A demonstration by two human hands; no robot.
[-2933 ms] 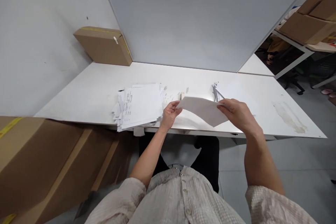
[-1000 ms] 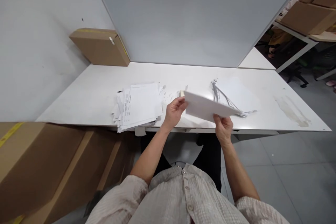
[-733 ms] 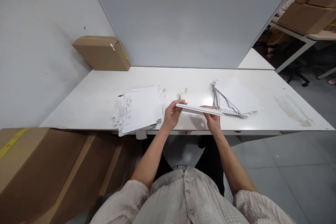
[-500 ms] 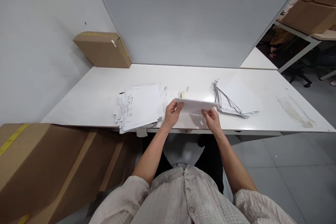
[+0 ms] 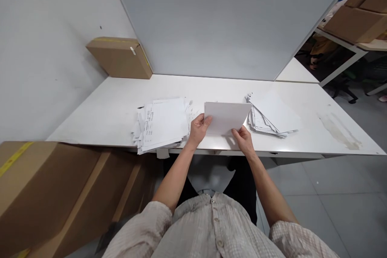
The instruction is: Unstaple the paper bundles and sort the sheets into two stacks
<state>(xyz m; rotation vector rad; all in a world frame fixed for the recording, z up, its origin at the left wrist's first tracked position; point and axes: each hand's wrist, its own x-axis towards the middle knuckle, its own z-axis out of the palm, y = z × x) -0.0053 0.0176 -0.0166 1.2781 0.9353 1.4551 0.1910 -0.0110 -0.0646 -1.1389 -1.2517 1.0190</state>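
I hold a white sheet of paper (image 5: 227, 115) upright over the front of the white table (image 5: 105, 109). My left hand (image 5: 198, 129) pinches its lower left edge. My right hand (image 5: 243, 140) grips its bottom edge near the right corner. The sheet's blank side faces me. A loose pile of printed papers (image 5: 161, 123) lies just left of my left hand. A second, fanned stack of papers (image 5: 272, 115) lies to the right of the sheet.
A flat cardboard box (image 5: 120, 56) leans in the table's back left corner against a grey partition (image 5: 226, 20). Large cardboard boxes (image 5: 54, 193) stand at my left, below the table's edge. More boxes (image 5: 356, 12) sit on a shelf at far right. A stain (image 5: 340, 135) marks the table's right end.
The sheet, held nearly flat and tilted before, now stands upright facing me. My right hand has slid from the far right edge to the bottom edge.
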